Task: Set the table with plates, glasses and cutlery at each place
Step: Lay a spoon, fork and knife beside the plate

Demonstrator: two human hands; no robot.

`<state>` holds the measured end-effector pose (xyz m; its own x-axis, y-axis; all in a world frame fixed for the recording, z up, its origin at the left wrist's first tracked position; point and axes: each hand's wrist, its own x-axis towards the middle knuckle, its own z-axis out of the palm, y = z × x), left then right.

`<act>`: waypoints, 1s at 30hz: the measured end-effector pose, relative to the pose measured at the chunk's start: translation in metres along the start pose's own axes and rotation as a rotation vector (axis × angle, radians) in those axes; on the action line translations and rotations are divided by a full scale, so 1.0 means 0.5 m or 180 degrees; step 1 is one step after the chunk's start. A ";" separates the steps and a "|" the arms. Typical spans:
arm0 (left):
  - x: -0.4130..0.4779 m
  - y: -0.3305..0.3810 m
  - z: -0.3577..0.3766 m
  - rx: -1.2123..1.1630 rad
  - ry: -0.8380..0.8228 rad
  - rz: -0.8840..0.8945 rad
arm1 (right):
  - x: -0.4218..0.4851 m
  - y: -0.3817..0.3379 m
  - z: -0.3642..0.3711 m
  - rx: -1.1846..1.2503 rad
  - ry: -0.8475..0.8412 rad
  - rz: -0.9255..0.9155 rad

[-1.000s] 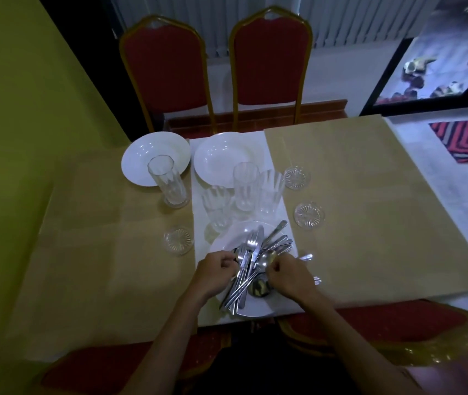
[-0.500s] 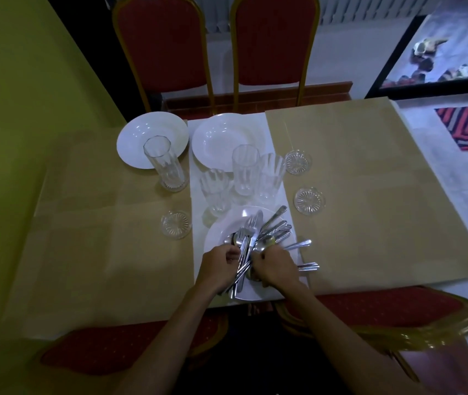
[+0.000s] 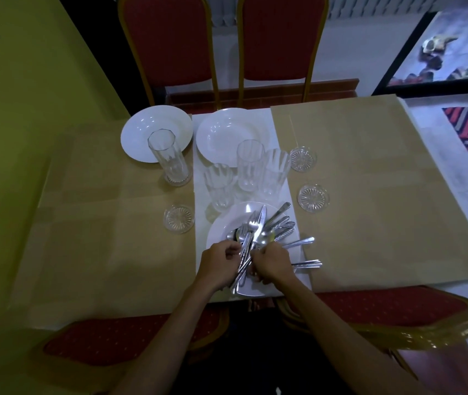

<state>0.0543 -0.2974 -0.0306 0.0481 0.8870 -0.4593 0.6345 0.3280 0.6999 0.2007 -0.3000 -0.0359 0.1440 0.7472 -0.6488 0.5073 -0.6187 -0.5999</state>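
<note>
A white plate (image 3: 224, 223) at the near table edge carries a heap of cutlery (image 3: 267, 226): forks, knives and spoons. My left hand (image 3: 220, 265) is closed on a bunch of handles (image 3: 242, 262) at the heap's left. My right hand (image 3: 272, 263) presses in from the right, fingers curled on other pieces. Two empty white plates (image 3: 141, 132) (image 3: 221, 132) lie at the far edge. A tall glass (image 3: 168, 158) stands by the left plate. Three more glasses (image 3: 251, 165) cluster behind the cutlery plate.
Three small cut-glass dishes (image 3: 178, 219) (image 3: 313, 197) (image 3: 302, 159) sit on the tan tablecloth (image 3: 369, 195). Two red chairs (image 3: 281, 38) stand at the far side and two red seats (image 3: 392, 309) at the near side. A green wall (image 3: 13, 109) runs along the left.
Both hands have drawn closer together over the cutlery heap, and the pieces have shifted a little. My head has tipped further down toward the table.
</note>
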 end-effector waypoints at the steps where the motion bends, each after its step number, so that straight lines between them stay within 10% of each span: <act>1: 0.001 0.001 -0.001 -0.0045 0.0042 -0.0016 | 0.000 0.000 0.001 0.0071 -0.0017 0.0042; 30: -0.010 -0.004 -0.012 -0.0374 0.0061 -0.0230 | -0.025 -0.003 0.025 -0.0004 0.0008 -0.0534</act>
<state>0.0482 -0.3006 -0.0266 -0.0098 0.8654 -0.5010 0.5409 0.4260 0.7252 0.1876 -0.3114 -0.0330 0.0592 0.8406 -0.5384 0.5255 -0.4848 -0.6991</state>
